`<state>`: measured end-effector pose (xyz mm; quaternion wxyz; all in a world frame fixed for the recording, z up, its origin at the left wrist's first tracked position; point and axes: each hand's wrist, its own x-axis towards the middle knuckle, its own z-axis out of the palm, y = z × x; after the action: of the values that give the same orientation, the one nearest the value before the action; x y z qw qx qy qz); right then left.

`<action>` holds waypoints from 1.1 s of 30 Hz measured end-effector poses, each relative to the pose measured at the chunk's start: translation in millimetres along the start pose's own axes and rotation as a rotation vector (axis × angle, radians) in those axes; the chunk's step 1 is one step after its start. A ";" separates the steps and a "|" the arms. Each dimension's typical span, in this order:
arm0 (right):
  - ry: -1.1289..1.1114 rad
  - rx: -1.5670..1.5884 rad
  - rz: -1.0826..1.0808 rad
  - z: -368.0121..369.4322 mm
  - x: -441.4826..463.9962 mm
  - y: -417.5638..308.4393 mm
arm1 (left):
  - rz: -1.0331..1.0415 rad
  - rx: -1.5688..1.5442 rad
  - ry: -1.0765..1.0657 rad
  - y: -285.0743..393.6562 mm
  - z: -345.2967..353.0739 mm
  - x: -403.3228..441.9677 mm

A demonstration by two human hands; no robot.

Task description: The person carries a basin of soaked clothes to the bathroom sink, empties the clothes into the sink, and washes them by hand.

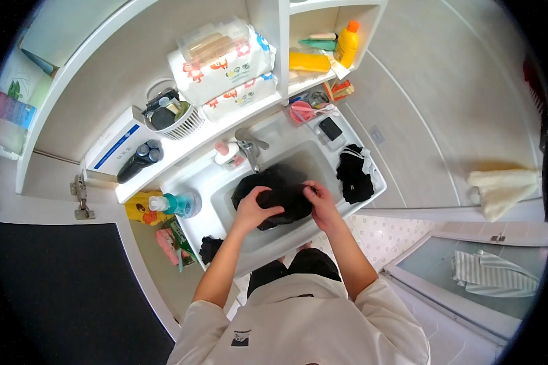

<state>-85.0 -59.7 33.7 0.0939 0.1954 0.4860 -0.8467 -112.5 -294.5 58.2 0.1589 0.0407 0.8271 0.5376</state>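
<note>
Two bare hands are seen over the white sink (374,194), both engaged with one bunched black cloth (277,191). The cloth is located in the basin (222,204), just in front of the faucet (248,146). Its left side is grasped by the left hand (254,210), thumb laid across the fabric, fingers curled on it. Its right edge is pinched between thumb and fingers by the right hand (323,205). Fingertips are partly hidden by the folds.

On the right rim, a black garment with white stripes (354,179) is draped; near it, a black block (330,128) is placed beside a pink cup (299,112). On the left rim, a small black cloth piece (210,248) is bunched next to the left forearm, and a teal pump bottle (186,205) is stood near the back corner. A white bottle with a pink top (228,154) is set just left of the faucet. On the shelf behind, an electric shaver (140,160), a white basket (186,125) and wipes packs (222,70) are kept.
</note>
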 end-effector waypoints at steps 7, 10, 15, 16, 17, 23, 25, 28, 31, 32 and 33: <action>0.040 -0.539 -0.234 -8.4 4.4 -25.6 | 0.242 0.486 0.141 8.1 -22.7 10.3; -0.023 -0.913 -0.209 -24.6 10.7 -28.9 | 0.269 0.590 0.138 -13.6 -25.0 19.5; -0.032 -0.600 0.032 -70.0 36.2 1.1 | -0.425 -0.365 -0.035 -14.8 -14.8 23.8; 0.024 -0.382 0.040 -71.5 38.3 10.3 | -0.636 -0.570 -0.007 -4.9 -6.9 21.9; 0.078 -0.165 0.048 -74.0 39.5 18.7 | -0.655 -0.778 -0.025 -3.2 0.7 21.8; -0.003 -0.844 -0.583 -8.2 19.2 17.4 | -0.501 -1.155 -0.074 -13.2 44.9 27.5; -0.154 -0.874 -0.488 4.4 15.1 19.5 | -0.501 -0.848 -0.090 -21.7 45.4 31.4; -0.144 -0.967 -0.408 -24.6 44.8 57.5 | -0.291 -0.325 0.023 -57.1 36.3 37.5; 0.052 -1.044 -0.343 -54.2 67.6 53.3 | -0.152 -0.126 0.091 -99.2 19.8 29.4; 0.129 -1.085 -0.252 -60.2 71.2 44.2 | -0.106 0.100 0.140 -109.5 22.9 19.9; 0.197 -1.212 -0.297 -69.5 76.0 42.5 | -0.059 0.327 0.188 -114.2 25.0 8.8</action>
<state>-122.4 -19.3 -63.2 0.0242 0.1149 0.9076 -0.4030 -101.4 -318.3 -56.1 0.0879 -0.0087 0.9154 0.3927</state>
